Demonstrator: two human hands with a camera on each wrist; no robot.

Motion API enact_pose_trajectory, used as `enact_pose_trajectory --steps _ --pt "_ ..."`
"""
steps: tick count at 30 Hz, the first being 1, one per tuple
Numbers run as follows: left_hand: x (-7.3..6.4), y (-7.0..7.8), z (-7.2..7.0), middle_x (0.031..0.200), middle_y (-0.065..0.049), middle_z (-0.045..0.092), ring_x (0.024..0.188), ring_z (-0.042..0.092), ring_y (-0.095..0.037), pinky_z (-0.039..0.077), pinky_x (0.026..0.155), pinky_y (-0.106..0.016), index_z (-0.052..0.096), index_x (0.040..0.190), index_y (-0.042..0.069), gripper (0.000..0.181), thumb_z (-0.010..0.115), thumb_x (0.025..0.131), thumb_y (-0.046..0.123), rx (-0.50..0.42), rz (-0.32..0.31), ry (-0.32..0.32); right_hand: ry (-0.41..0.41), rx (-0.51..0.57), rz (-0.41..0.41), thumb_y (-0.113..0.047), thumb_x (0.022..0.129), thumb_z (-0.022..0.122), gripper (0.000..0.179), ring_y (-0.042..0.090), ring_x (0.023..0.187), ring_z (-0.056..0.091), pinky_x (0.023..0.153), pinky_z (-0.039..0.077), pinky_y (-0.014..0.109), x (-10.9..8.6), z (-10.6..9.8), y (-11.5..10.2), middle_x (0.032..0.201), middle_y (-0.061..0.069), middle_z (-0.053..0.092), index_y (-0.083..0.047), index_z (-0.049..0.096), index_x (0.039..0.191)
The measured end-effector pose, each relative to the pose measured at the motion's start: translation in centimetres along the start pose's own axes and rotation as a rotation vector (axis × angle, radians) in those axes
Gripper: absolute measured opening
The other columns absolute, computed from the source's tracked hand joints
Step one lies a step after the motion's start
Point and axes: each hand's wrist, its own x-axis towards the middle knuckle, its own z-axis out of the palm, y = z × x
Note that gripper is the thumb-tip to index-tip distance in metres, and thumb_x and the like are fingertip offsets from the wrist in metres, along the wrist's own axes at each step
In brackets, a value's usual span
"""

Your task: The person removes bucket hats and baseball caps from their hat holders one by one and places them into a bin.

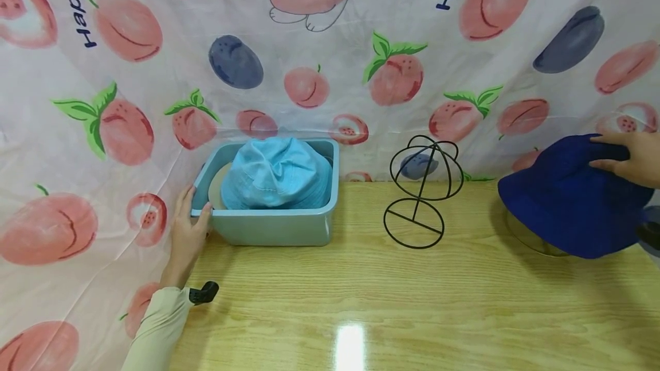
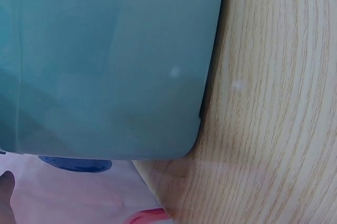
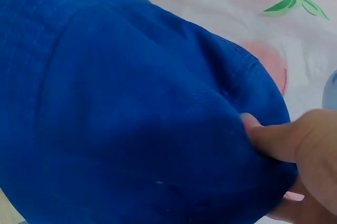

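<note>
At the right of the head view, my right hand pinches the crown of a dark blue bucket hat. The right wrist view shows the thumb pressed into the cloth, with other fingers partly hidden behind the hat. Under its brim, part of a thin wire ring shows close to the table. My left hand rests at the near left corner of a blue-green bin, thumb at the front rim, fingers along the left side. The bin holds a light blue bucket hat over a beige one.
Between the bin and the blue hat stands a black wire hat stand, bare, on a round base. A fruit-print cloth hangs behind and along the left of the wooden table. A grey-white object shows at the right edge.
</note>
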Motion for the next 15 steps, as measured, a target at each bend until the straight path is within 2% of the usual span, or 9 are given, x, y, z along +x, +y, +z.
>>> enact_pose_trajectory --steps 5,9,12,15 --pt "-0.1 0.0 0.1 0.151 -0.010 0.028 0.136 0.026 -0.026 0.019 0.110 -0.054 0.033 0.146 0.003 0.058 0.054 0.096 0.023 0.002 0.005 0.000 0.120 0.052 -0.063 0.008 0.077 0.067 0.033 0.062 0.087 0.048 0.081 0.037 0.068 0.2 0.2 -0.2 0.102 0.048 0.047 0.021 0.054 0.105" --pt "-0.2 0.1 0.2 0.151 -0.010 0.028 0.135 0.027 -0.026 0.020 0.109 -0.054 0.034 0.146 0.003 0.058 0.054 0.096 0.023 -0.006 0.006 -0.003 0.171 0.084 -0.113 0.012 0.077 0.066 0.027 0.061 0.081 0.051 0.074 0.041 0.065 0.2 0.3 0.0 0.098 0.046 0.050 0.024 0.057 0.099" --pt "-0.3 0.2 0.2 0.151 -0.010 0.028 0.135 0.027 -0.027 0.020 0.109 -0.055 0.033 0.146 0.003 0.058 0.054 0.096 0.023 -0.017 0.005 -0.008 0.144 0.062 -0.110 0.009 0.081 0.065 0.025 0.058 0.080 0.053 0.074 0.042 0.063 0.3 0.1 0.5 0.100 0.045 0.050 0.022 0.058 0.101" --pt "-0.3 0.3 0.3 0.152 -0.009 0.027 0.134 0.028 -0.027 0.021 0.108 -0.056 0.033 0.146 0.004 0.058 0.053 0.096 0.024 -0.022 0.003 -0.012 0.090 0.009 -0.093 0.004 0.084 0.063 0.027 0.044 0.061 0.054 0.063 0.048 0.050 0.4 -0.2 1.2 0.094 0.042 0.056 0.021 0.056 0.105"
